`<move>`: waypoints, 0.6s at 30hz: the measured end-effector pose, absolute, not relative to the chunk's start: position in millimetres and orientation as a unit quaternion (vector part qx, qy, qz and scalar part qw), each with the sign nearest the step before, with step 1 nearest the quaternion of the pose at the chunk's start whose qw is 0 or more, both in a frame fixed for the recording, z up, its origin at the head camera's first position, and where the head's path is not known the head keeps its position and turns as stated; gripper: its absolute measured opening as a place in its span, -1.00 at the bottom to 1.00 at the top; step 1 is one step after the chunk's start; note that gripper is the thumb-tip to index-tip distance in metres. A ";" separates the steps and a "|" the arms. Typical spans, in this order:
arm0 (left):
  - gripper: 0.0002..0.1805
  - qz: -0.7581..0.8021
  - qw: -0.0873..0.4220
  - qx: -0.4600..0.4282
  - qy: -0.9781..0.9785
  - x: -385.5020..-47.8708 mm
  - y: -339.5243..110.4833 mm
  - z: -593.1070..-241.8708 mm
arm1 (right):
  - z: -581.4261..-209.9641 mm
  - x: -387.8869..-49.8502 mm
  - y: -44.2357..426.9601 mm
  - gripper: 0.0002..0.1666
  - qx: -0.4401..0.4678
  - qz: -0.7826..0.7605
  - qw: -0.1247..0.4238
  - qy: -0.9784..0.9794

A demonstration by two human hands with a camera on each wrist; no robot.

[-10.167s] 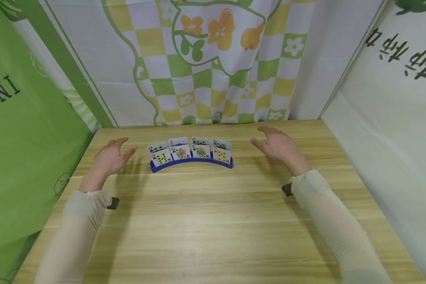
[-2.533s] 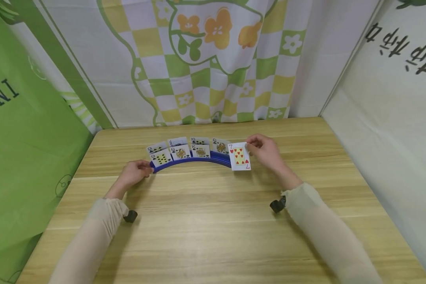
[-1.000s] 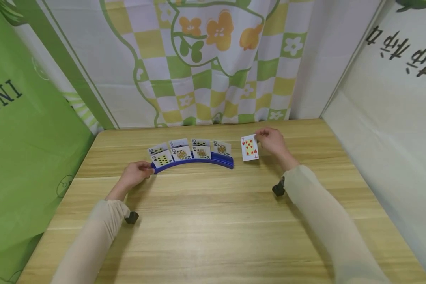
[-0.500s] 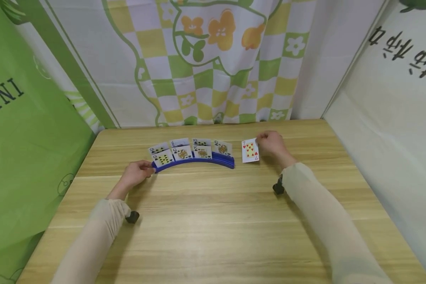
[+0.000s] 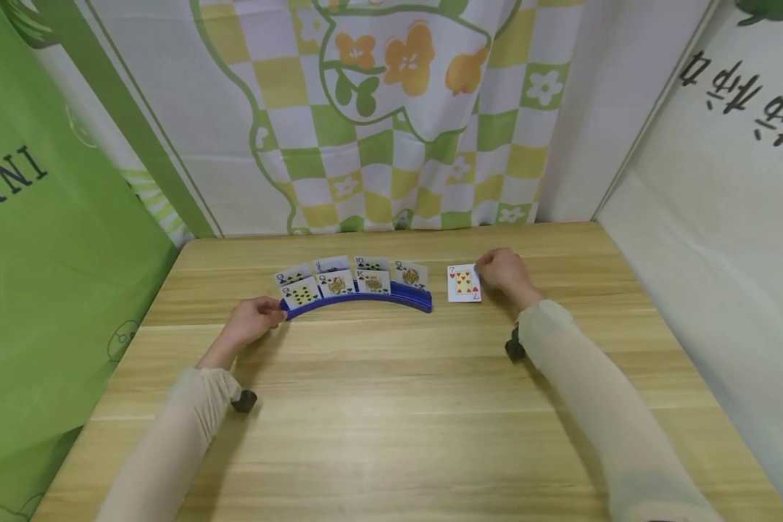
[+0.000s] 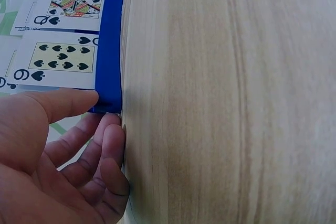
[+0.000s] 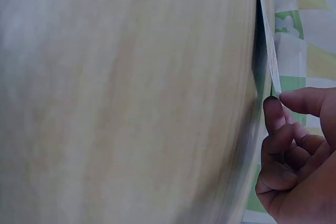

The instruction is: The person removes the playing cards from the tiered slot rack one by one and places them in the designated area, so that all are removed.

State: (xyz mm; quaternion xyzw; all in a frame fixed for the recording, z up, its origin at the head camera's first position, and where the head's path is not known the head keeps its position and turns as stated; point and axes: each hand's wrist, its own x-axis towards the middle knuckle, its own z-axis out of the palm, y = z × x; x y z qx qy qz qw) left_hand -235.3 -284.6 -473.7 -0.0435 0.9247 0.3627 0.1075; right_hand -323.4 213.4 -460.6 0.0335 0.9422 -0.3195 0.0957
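A curved blue card holder point(image 5: 401, 295) stands towards the back of the table with two rows of playing cards. The left hand point(image 5: 251, 321) grips its left end; in the left wrist view the thumb of that hand point(image 6: 58, 156) lies on the end of the holder point(image 6: 109, 51), beside a nine of spades point(image 6: 58, 59). Right of the holder, the right hand point(image 5: 505, 275) pinches the seven of hearts point(image 5: 463, 283) by its right side. Seen edge-on in the right wrist view, the card point(image 7: 269, 45) is tilted just above the table, between thumb and finger of the hand point(image 7: 299, 166).
The wooden table point(image 5: 378, 435) reaches a patterned curtain point(image 5: 391, 145) at the back. A green cloth point(image 5: 52, 254) hangs on the left and a white one point(image 5: 711, 217) on the right. Small black devices point(image 5: 244, 401) are at both wrists.
The right hand has taken the seven of hearts from the holder's right front, moved it right and lowered it towards the table. The left hand has come to the holder's left end and stays there.
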 end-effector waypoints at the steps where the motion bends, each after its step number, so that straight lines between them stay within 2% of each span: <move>1: -0.53 0.362 0.107 -0.043 0.925 -234.9 -284.2 -473.4 | -461.0 -323.3 213.5 -0.63 0.034 -0.317 0.095 0.943; 7: -0.54 0.365 0.108 -0.044 0.924 -232.9 -281.1 -471.2 | -461.4 -322.4 215.1 -0.58 0.018 -0.290 0.073 0.954; 18: -0.54 0.363 0.111 -0.047 0.924 -233.7 -282.8 -471.5 | -457.9 -317.9 218.3 -0.59 0.022 -0.296 0.072 0.952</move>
